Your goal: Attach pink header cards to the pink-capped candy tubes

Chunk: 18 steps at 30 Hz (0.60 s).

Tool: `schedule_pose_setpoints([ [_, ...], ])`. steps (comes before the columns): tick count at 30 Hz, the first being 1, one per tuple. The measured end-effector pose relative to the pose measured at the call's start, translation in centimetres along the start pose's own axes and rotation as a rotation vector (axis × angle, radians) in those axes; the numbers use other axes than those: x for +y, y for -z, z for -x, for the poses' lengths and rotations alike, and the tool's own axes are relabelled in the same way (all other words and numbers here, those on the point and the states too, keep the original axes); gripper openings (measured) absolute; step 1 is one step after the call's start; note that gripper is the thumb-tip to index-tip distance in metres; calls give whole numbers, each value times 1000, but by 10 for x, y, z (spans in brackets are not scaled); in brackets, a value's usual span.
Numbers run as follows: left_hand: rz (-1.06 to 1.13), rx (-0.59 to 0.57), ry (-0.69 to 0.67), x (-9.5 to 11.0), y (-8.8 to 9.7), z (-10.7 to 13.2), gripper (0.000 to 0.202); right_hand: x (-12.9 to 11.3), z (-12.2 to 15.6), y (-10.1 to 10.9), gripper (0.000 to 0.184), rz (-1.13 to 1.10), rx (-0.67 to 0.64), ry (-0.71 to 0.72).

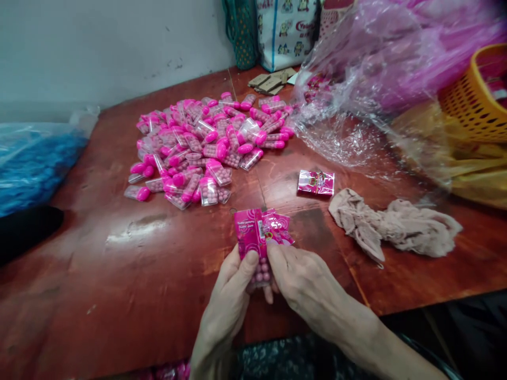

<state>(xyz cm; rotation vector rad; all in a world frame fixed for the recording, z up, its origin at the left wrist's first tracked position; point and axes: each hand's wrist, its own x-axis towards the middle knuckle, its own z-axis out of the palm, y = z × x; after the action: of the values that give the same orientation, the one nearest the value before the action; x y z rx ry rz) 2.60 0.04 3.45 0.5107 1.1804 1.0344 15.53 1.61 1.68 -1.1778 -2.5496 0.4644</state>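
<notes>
Both hands meet near the front edge of a red-brown table (130, 274). My left hand (232, 295) grips a small clear candy container (261, 274) filled with pink balls, thumb pressed on a pink printed wrapper (259, 232) around its top. My right hand (301, 282) pinches the same wrapper from the right side. A heap of similar pink-capped candy containers (206, 142) lies further back on the table. One finished pink packet (316, 182) lies flat to the right of the hands.
A crumpled beige cloth (396, 227) lies at the right. Behind it spreads a large clear and pink plastic bag (368, 84) beside an orange basket (475, 95). A blue plastic bag (35, 163) sits at the left edge. Printed bags (283, 31) stand against the wall.
</notes>
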Motion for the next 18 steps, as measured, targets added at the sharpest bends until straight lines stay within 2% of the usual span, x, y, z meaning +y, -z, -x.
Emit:
schedule_pose_setpoints([
  [4, -26, -135, -19, 3, 4, 2, 20, 2, -1, 11, 17, -216, 42, -41],
  [6, -51, -147, -37, 2, 5, 2, 19, 2, 0, 12, 14, -196, 40, -35],
  [10, -109, -142, -66, -1, 4, 4, 18, 1, 1, 13, 20, -112, -107, -49],
  [13, -127, -139, -61, -2, 1, 3, 17, 2, -1, 16, 20, -77, -155, -62],
  [16, -95, -127, -38, -1, -2, 1, 13, 5, -3, 17, 21, -72, -94, -49],
  [18, -34, -116, -8, 0, -4, -1, 11, 5, -3, 15, 24, -120, 71, -23],
])
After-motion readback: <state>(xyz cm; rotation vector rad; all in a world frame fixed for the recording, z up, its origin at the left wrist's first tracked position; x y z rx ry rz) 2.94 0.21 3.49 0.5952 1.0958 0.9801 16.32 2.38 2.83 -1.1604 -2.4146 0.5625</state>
